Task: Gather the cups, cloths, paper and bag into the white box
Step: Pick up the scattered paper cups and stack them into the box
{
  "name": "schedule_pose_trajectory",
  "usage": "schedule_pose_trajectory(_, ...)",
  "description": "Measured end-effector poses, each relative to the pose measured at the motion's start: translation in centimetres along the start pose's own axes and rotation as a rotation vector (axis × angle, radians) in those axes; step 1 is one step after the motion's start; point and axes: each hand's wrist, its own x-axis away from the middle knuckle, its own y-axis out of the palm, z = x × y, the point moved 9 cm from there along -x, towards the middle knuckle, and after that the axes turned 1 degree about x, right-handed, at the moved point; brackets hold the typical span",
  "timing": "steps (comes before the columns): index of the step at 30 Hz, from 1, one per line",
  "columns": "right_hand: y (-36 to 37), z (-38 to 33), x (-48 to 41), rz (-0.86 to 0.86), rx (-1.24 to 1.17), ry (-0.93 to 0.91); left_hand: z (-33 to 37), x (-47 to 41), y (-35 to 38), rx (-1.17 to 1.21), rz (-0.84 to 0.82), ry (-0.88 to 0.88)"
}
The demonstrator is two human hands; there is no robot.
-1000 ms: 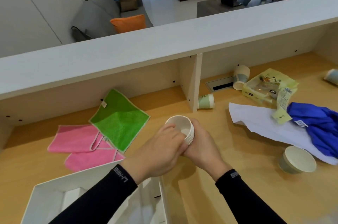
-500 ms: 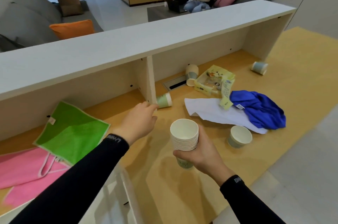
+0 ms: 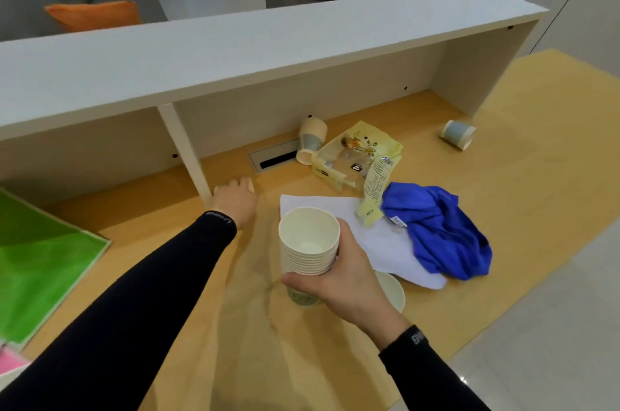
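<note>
My right hand [image 3: 345,279] grips a stack of nested paper cups [image 3: 308,242] above the wooden desk. My left hand [image 3: 235,199] reaches forward to the shelf divider and closes over a small cup lying there; only its pale rim [image 3: 250,183] shows. One cup [image 3: 310,140] lies tipped by the back wall. Another cup [image 3: 458,133] lies at far right, and a third, upright cup [image 3: 392,289] stands partly behind my right hand. White paper [image 3: 379,239] lies under a blue cloth [image 3: 439,229] and a yellow bag [image 3: 355,155]. A green cloth [image 3: 40,263] and a pink cloth [image 3: 10,360] are at left.
A long white shelf [image 3: 268,51] spans the back of the desk, with a thin divider [image 3: 183,148] and a cable slot [image 3: 275,158] below it. The desk's edge runs diagonally at right, with floor beyond. Two people sit on a sofa behind.
My hands parted from the cup stack. The left hand moved forward onto the small cup by the divider, while the right hand kept the stack. The view swung right.
</note>
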Motion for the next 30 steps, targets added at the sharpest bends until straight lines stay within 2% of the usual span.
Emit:
schedule_pose_trajectory(2,-0.8,0.1,-0.7,-0.015,-0.005,-0.014,-0.2,0.5,-1.6,0.084,0.059,-0.065)
schedule_pose_trajectory(4,-1.3,0.1,-1.5,-0.045,-0.007,-0.031,-1.2,2.1,-5.2,0.454,0.206,-0.145)
schedule_pose_trajectory(6,-1.3,-0.2,-2.1,-0.083,-0.004,-0.051,-2.7,5.5,-10.2,0.857,0.448,-0.157)
schedule_pose_trajectory(8,-0.9,-0.8,-2.5,-0.126,0.006,-0.084,-3.5,10.9,-15.6,1.163,0.69,-0.032)
schedule_pose_trajectory(10,-0.3,-1.7,-2.6,-0.177,0.013,-0.115,-2.9,16.4,-19.7,1.279,0.843,0.136)
schedule_pose_trajectory(12,0.1,-2.6,-2.4,-0.216,0.011,-0.134,-1.4,19.6,-21.3,1.232,0.829,0.27)
schedule_pose_trajectory(14,0.5,-3.4,-1.9,-0.228,0.012,-0.149,0.5,20.4,-20.6,1.077,0.711,0.335)
schedule_pose_trajectory(16,0.6,-4.3,-1.2,-0.212,0.034,-0.173,1.9,20.1,-18.9,0.896,0.594,0.314)
schedule_pose_trajectory(19,0.2,-5.5,-0.4,-0.176,0.036,-0.207,3.4,20.0,-16.6,0.676,0.523,0.298)
schedule_pose_trajectory(21,-0.4,-5.9,0.1,-0.149,0.051,-0.216,4.6,20.3,-15.5,0.633,0.489,0.338)
schedule_pose_trajectory(23,-1.3,-6.2,0.8,-0.101,0.057,-0.228,4.9,20.6,-15.0,0.758,0.465,0.37)
schedule_pose_trajectory(24,-2.1,-6.4,1.0,-0.064,0.045,-0.233,4.2,20.6,-15.0,0.911,0.489,0.339)
schedule_pose_trajectory(27,-6.4,-7.1,1.2,0.09,-0.018,-0.237,1.4,19.4,-12.6,1.397,0.623,0.047)
schedule_pose_trajectory(29,-9.3,-6.9,1.6,0.139,-0.022,-0.222,2.9,17.7,-9.4,1.367,0.523,-0.072)
schedule_pose_trajectory(30,-10.6,-6.5,2.0,0.156,-0.021,-0.211,5.0,17.0,-8.1,1.282,0.424,-0.027)
